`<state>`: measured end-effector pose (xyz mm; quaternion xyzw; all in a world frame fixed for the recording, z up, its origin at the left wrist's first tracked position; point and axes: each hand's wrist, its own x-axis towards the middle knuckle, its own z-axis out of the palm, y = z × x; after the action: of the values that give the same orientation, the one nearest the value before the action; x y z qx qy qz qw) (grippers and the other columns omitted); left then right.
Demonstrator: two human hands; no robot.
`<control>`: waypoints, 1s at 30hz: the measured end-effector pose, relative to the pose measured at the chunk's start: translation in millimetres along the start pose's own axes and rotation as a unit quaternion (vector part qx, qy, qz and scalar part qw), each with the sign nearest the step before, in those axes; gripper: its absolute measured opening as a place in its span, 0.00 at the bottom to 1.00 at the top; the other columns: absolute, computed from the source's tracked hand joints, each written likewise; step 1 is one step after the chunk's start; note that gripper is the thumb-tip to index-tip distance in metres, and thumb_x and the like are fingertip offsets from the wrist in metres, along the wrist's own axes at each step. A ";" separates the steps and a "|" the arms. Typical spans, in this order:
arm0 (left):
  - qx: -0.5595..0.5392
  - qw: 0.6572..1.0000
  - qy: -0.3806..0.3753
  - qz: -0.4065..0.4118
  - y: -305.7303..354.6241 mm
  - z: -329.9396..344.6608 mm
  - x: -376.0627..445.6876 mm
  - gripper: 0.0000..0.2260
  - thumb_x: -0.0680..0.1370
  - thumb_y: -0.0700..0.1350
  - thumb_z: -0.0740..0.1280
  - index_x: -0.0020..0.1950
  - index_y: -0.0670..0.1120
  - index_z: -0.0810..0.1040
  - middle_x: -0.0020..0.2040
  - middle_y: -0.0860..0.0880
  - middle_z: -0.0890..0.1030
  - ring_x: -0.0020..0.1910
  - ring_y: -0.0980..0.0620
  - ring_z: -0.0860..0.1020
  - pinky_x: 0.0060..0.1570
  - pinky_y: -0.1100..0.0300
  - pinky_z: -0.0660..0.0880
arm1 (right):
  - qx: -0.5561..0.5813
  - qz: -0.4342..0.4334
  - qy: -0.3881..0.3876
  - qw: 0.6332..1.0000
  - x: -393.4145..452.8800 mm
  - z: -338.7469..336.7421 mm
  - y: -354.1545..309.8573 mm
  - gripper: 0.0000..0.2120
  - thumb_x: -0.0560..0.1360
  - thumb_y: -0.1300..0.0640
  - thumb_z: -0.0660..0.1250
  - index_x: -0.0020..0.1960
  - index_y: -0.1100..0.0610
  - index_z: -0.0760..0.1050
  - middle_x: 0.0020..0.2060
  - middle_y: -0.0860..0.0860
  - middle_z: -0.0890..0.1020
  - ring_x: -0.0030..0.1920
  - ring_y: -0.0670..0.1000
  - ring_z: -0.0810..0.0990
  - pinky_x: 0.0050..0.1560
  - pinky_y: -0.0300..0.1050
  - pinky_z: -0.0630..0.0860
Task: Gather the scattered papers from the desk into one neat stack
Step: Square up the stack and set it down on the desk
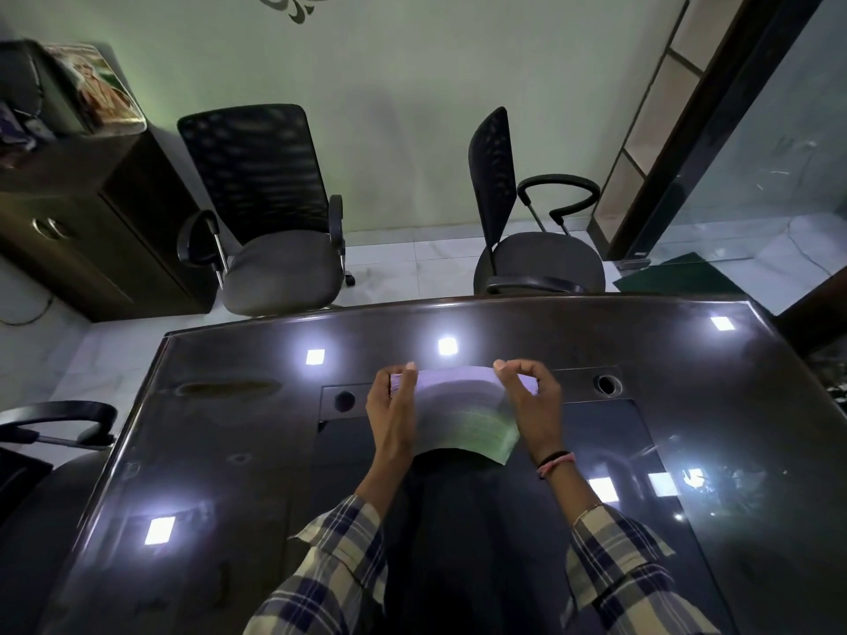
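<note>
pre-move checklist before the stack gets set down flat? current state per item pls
1. Left hand grips the stack's left edge: ok.
2. Right hand grips the right edge: ok.
3. All sheets gathered in the paper stack; no loose sheets show on the desk: ok.
4. Edges squared: cannot tell, the stack is blurred.
5. Stack's lower edge resting on the desk: cannot tell.
6. Desk surface just in front of the hands free for laying it flat: ok.
</note>
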<state>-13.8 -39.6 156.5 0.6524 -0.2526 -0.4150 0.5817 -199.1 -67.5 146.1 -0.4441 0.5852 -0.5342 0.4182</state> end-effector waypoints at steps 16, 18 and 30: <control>0.024 0.997 0.054 0.047 0.9 4.3 2.2 0.14 0.86 0.49 0.57 0.53 0.46 0.80 0.46 0.50 0.85 0.46 0.52 0.82 0.46 0.59 0.78 | 0.015 0.025 -0.011 1.000 3.4 -3.0 0.5 0.09 0.78 0.54 0.72 0.48 0.61 0.82 0.48 0.50 0.85 0.49 0.43 0.82 0.52 0.36 0.75; 0.047 0.996 0.035 0.067 -0.4 5.1 0.0 0.15 0.86 0.53 0.59 0.52 0.46 0.80 0.45 0.53 0.83 0.43 0.60 0.80 0.43 0.67 0.76 | 0.009 0.026 -0.015 1.000 2.5 -1.7 -0.4 0.11 0.79 0.53 0.70 0.47 0.61 0.81 0.48 0.50 0.85 0.48 0.39 0.81 0.49 0.30 0.73; 0.118 0.989 -0.010 0.093 2.0 2.1 -5.6 0.17 0.79 0.62 0.67 0.59 0.51 0.77 0.51 0.54 0.81 0.49 0.59 0.79 0.45 0.65 0.75 | -0.013 0.025 -0.018 0.999 1.9 0.3 -2.9 0.13 0.81 0.50 0.68 0.44 0.58 0.81 0.44 0.46 0.85 0.46 0.42 0.80 0.51 0.37 0.74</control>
<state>-18.2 -36.6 159.8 0.6859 -0.3654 -0.3332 0.5338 -199.1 -69.6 149.0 -0.4441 0.5952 -0.5083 0.4360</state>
